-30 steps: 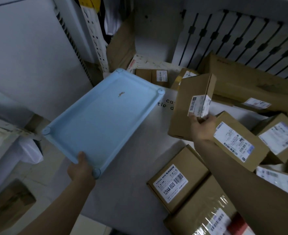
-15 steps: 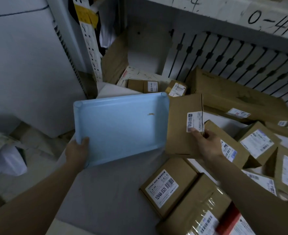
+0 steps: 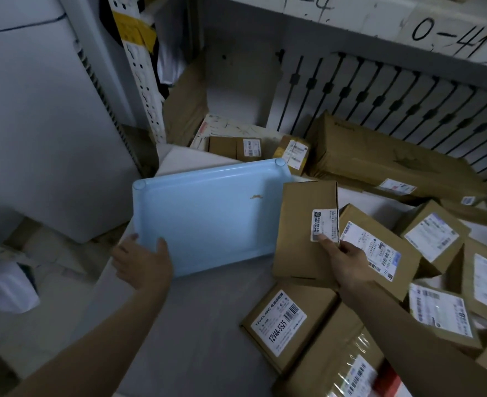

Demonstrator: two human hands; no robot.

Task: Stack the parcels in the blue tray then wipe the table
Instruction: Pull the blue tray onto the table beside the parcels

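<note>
A dim stockroom corner: a grey tabletop (image 3: 202,325) stands against a shelf rack (image 3: 379,90) with a slatted back and "0-41" scrawled on its upper rail. A white panel (image 3: 35,110) closes the left side. Loose parcels (image 3: 431,239), brown with white labels, lie heaped along the tabletop's right edge and far-right corner. Among them are a long carton (image 3: 379,156) against the slats and a flat box (image 3: 285,325) marked 12V4A-5525 near the front edge.

The blue tray (image 3: 207,219) is at the tabletop's far-left corner and holds only a small brown scrap. I cannot tell whether it lies fully flat. The left hand (image 3: 143,263) grips its near-left corner, thumb curled over the rim onto the inside. The right hand (image 3: 342,259) pinches the held parcel (image 3: 299,233) by its right edge, thumb on the label, fingers behind. That parcel stands nearly on end, its left side just at the tray's right rim.

The step looks like loading the 1st parcel. To do it well, settle the tray flat with the left hand anchoring it. Then tip the parcel broad face down into 1 corner of the tray, square to the rim, so later ones stack level. A pinch at 1 edge gives little control, so a wider grip seems wise. Wiping must wait until the heap is off the tabletop.
</note>
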